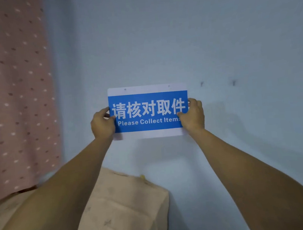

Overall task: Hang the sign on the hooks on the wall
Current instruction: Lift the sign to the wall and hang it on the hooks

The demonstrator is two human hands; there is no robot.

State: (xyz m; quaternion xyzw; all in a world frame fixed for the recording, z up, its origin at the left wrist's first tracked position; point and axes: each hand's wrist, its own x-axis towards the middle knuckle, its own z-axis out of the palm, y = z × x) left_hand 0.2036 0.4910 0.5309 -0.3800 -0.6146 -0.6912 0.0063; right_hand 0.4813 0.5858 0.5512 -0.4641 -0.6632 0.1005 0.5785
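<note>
Both forearms reach forward over a cloth-covered surface (121, 208) below the sign. Left hand (101, 125) clasps the left short edge of the blue sign (148, 111), right hand (192, 116) clasps the right short edge; thumbs lie on the printed face. The sign is held level before the wall (176, 31), long axis horizontal, two punched holes (125, 89) in its upper white margin. Two small dark hooks (202, 83) project from the wall to the right of the sign, roughly level with its top edge; the right hand is nearer them. A spotted pink curtain (14, 89) hangs left of the sign
</note>
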